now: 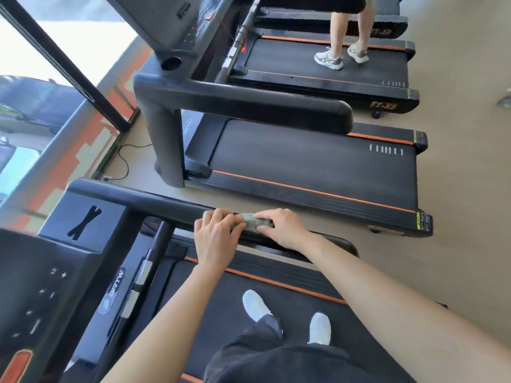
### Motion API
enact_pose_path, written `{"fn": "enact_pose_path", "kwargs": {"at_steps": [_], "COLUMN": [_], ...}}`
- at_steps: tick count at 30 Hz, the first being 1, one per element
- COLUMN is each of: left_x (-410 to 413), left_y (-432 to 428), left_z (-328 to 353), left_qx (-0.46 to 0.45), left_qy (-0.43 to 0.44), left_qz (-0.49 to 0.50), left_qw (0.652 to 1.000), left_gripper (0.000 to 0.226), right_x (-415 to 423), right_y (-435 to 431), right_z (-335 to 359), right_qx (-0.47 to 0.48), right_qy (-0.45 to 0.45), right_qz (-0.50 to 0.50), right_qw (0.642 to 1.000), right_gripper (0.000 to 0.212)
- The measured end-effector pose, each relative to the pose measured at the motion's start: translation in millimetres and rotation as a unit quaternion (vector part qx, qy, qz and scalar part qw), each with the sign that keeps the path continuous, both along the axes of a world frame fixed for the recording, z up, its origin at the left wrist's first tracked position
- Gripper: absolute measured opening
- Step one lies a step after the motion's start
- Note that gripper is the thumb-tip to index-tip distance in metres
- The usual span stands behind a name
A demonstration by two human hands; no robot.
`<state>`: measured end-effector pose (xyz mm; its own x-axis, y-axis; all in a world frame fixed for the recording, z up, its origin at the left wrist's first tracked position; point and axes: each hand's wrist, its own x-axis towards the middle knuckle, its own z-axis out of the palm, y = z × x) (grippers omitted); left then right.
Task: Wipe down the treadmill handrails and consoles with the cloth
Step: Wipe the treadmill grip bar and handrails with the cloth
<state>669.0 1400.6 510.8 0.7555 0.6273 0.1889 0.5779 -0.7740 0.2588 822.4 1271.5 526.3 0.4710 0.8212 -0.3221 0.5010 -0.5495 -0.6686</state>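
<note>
On the nearest treadmill (221, 299) the person stands facing its right handrail (154, 203), both hands on it. The left hand (215, 239) curls its fingers over the rail and one end of the cloth. The right hand (282, 230) grips the bunched green cloth (253, 222) against the rail's top. Wadded this small, the cloth probably covers little, so a stroke could miss the rail's sides or the cloth could slip free.

The cloth (255, 221) was soft, crumpled grey-green fabric. The handrail (154, 200) looked like matt black plastic with a faint sheen, the console (55, 272) smoother and glossier. Two plates (143, 272) shone as bare metal. The belt (221, 299) was matt, finely textured rubber, the floor (456, 189) smooth and matt.
</note>
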Motion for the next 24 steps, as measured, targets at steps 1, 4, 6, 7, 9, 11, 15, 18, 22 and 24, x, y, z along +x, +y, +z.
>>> {"fn": "enact_pose_path", "kwargs": {"at_steps": [1, 4, 6, 7, 9, 11, 15, 18, 22, 24], "left_x": [-5, -17, -25, -29, -35, -40, -51, -62, -76, -81], "left_y": [8, 34, 52, 61, 77, 92, 114, 127, 136, 139], "left_z": [0, 1, 3, 4, 6, 10, 23, 35, 39, 41], "left_qx": [0.001, 0.000, -0.012, -0.019, -0.042, -0.088, -0.252, -0.355, -0.404, -0.431], "left_qy": [-0.004, -0.008, -0.009, -0.011, -0.022, -0.039, -0.069, -0.084, -0.078, -0.105], "left_qz": [0.010, 0.041, 0.058, 0.064, 0.074, 0.091, 0.157, 0.211, 0.218, 0.204], "left_qw": [1.000, 0.999, 0.998, 0.998, 0.996, 0.991, 0.952, 0.907, 0.885, 0.873], "left_gripper": [0.014, 0.014, 0.014, 0.014, 0.014, 0.013, 0.019, 0.028, 0.025, 0.025], "right_x": [-3, -13, -21, -24, -31, -37, -44, -48, -49, -47], "right_y": [12, 46, 68, 79, 99, 117, 144, 152, 162, 171], "right_z": [0, 0, -1, -1, -1, -2, 2, 8, 19, 21], "right_qx": [-0.001, 0.002, 0.005, 0.005, 0.011, 0.019, 0.033, 0.058, 0.055, 0.041], "right_qy": [0.002, 0.011, 0.018, 0.018, 0.013, 0.011, -0.014, -0.018, -0.002, -0.025], "right_qz": [0.007, 0.020, 0.024, 0.026, 0.033, 0.038, 0.030, 0.046, 0.072, 0.108], "right_qw": [1.000, 1.000, 1.000, 0.999, 0.999, 0.999, 0.999, 0.997, 0.996, 0.993], "right_gripper": [0.039, 0.039, 0.039, 0.038, 0.037, 0.035, 0.025, 0.021, 0.027, 0.035]}}
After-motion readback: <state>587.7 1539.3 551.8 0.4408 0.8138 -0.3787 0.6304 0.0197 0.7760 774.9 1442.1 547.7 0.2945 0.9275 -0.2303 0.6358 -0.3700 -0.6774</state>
